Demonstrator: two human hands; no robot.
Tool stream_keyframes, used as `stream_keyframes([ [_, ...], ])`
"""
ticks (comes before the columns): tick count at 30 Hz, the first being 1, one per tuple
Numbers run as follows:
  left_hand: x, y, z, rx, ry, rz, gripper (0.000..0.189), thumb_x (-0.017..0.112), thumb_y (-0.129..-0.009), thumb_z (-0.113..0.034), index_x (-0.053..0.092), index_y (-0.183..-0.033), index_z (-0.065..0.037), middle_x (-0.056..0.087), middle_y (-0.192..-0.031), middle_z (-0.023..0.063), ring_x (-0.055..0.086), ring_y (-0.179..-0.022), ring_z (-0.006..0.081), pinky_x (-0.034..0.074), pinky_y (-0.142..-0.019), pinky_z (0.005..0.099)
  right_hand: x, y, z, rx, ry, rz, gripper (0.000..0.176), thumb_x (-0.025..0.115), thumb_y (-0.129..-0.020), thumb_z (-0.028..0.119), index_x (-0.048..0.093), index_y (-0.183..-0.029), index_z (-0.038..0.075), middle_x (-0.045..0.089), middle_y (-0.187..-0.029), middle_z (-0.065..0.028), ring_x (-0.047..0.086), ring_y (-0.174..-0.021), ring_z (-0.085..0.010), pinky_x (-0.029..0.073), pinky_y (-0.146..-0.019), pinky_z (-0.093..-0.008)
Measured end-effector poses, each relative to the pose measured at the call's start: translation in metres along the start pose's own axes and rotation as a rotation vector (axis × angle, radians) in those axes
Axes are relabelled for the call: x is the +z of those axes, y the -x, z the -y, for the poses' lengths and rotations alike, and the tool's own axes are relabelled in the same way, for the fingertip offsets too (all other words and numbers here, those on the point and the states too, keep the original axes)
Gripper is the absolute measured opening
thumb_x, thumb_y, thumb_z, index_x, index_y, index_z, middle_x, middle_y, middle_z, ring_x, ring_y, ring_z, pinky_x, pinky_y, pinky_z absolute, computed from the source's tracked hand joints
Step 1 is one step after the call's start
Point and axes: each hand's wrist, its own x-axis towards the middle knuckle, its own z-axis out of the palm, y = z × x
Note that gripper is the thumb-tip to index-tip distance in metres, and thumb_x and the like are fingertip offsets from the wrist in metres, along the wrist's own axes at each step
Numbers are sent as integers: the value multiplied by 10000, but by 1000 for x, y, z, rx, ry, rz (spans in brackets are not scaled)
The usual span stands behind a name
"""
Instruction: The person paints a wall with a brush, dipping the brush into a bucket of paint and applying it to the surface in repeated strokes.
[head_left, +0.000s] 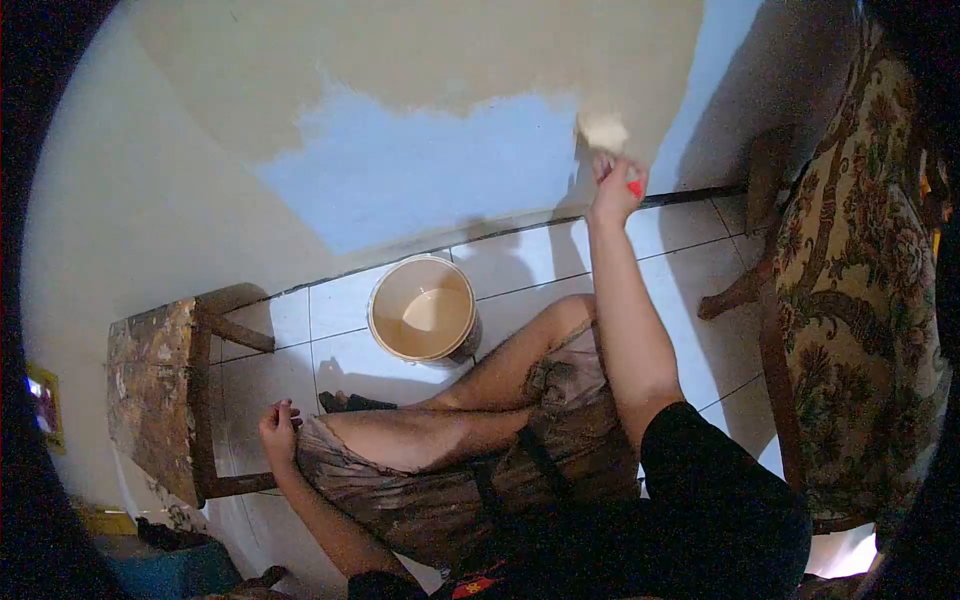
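Right grip closed round paintbrush, bristles at wall, just above floor edge. Left hand loosely part-open beside paint-spattered wooden stool. Room: tiled floor between bucket and knee. Stool bounds left, floral armchair right; bucket upright near wall.

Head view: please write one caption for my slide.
Right hand holding a blurred, cream-headed tool at a blue wall partly coated beige; a round, cream plastic bucket stands on white tiles.
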Motion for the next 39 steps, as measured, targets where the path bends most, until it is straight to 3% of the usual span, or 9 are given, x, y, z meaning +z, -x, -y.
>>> stream_keyframes([
  [6,2,8,-11,-73,27,-43,280,520,-850,-257,588,-863,15,584,-722,79,547,-619,137,443,-542,267,-64,5,-21,186,192,-187,147,511,-781,52,434,-907,55,533,-872,-87,567,-745,-185,500,-585,-254],
  [15,-2,5,-2,-28,37,-44,278,528,-840,-256,594,-887,9,584,-710,76,545,-594,136,443,-548,268,30,6,41,128,-94,-48,154,504,-793,36,425,-922,10,515,-879,-107,572,-810,-233,532,-695,-300],
  [19,3,4,-3,-56,53,-67,288,529,-838,-255,589,-889,21,585,-703,83,547,-584,149,445,-548,274,5,20,63,134,-114,48,203,500,-824,84,397,-975,-4,512,-925,-145,566,-889,-291,522,-759,-351],
  [22,1,4,-5,-58,-39,-67,287,524,-839,-249,583,-880,29,582,-700,83,546,-587,154,444,-545,280,-29,28,63,227,-103,-34,236,513,-815,82,383,-1006,38,493,-976,-169,564,-876,-302,511,-743,-362],
  [25,0,11,-12,35,33,-53,293,522,-840,-253,575,-863,34,578,-692,79,542,-581,154,438,-538,276,-66,38,66,277,-84,-49,228,510,-822,97,388,-1005,40,499,-977,-155,565,-864,-297,509,-741,-360],
  [28,-1,42,-44,125,-150,-202,272,519,-845,-236,572,-851,31,575,-701,82,534,-595,145,435,-544,268,-89,46,70,319,26,-66,221,510,-827,110,403,-1009,41,509,-984,-136,572,-847,-275,509,-722,-347],
  [33,-36,108,-105,545,-301,-284,229,479,-869,-172,550,-958,27,563,-746,91,522,-657,128,433,-593,279,-99,41,77,434,214,83,210,515,-833,124,430,-1005,39,512,-991,-127,577,-847,-257,512,-695,-334],
  [35,-57,131,-105,451,-163,-323,257,447,-884,-177,532,-1026,21,554,-764,84,515,-685,124,427,-630,275,-103,32,73,423,265,224,195,516,-838,138,454,-994,39,518,-986,-122,581,-840,-244,513,-691,-323],
  [39,-72,169,-117,431,-72,-378,285,399,-907,-186,510,-1090,2,528,-754,61,478,-678,118,414,-639,273,-118,34,51,446,284,177,212,511,-850,171,459,-1008,40,525,-941,-107,575,-817,-207,499,-731,-295],
])
